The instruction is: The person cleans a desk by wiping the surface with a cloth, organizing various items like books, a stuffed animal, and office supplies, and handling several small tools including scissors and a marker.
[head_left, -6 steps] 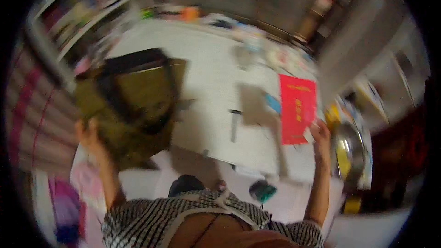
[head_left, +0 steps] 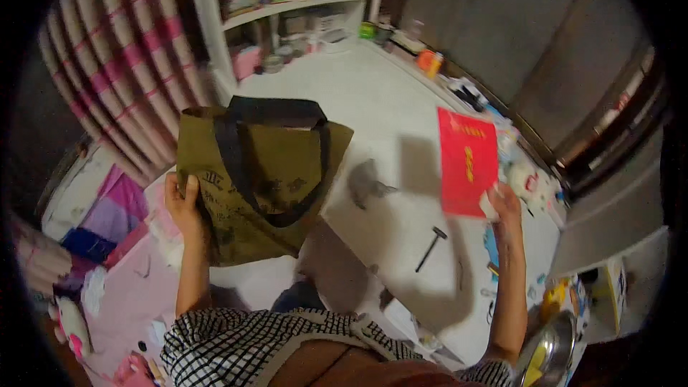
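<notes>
The left hand (head_left: 183, 204) grips the left edge of an olive bag (head_left: 261, 179) with black handles, held up over the near edge of the white table (head_left: 373, 93). The right hand (head_left: 504, 204) pinches a red booklet (head_left: 467, 161) by its lower corner, raised above the table's right part. A small hammer (head_left: 430, 249) lies between them; shelves (head_left: 287, 0) stand beyond
</notes>
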Demonstrator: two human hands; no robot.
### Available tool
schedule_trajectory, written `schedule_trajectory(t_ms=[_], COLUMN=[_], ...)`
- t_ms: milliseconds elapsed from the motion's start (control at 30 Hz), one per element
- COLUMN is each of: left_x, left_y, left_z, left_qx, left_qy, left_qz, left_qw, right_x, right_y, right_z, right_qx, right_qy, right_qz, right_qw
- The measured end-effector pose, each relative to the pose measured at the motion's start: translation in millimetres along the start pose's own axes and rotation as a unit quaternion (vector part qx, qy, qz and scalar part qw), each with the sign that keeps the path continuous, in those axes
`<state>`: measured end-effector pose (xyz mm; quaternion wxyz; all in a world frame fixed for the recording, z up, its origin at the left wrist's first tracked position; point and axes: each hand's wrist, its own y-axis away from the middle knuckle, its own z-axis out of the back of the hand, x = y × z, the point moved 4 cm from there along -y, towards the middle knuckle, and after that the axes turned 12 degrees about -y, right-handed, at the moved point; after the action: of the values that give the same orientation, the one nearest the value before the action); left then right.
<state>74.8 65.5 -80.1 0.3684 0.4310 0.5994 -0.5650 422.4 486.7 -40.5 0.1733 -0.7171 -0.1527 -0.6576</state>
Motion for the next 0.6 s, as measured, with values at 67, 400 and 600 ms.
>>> schedule_trajectory(t_ms=[67,400,600], left_x=[-12.3,-0.6,23.7], left_y=[34.0,-1.5,-10.4], left_z=[-8.9,158.2,220.6], left_qx=[-0.04,-0.156,-0.194], left_qy=[-0.021,-0.138,-0.369], left_qz=[0.018,-0.035,-0.077], left_qw=[0.999,0.977,0.906], right_x=[43.0,-76.6,-232.7], right_y=[-59.8,-282.4,-360.7], right_z=[-57.7,-391.6,-436.5], right_qx=[0.126,0.216,0.073], right_qy=[-0.045,-0.107,0.005], right_qz=[0.025,-0.042,-0.058], right_qw=[0.991,0.97,0.996])
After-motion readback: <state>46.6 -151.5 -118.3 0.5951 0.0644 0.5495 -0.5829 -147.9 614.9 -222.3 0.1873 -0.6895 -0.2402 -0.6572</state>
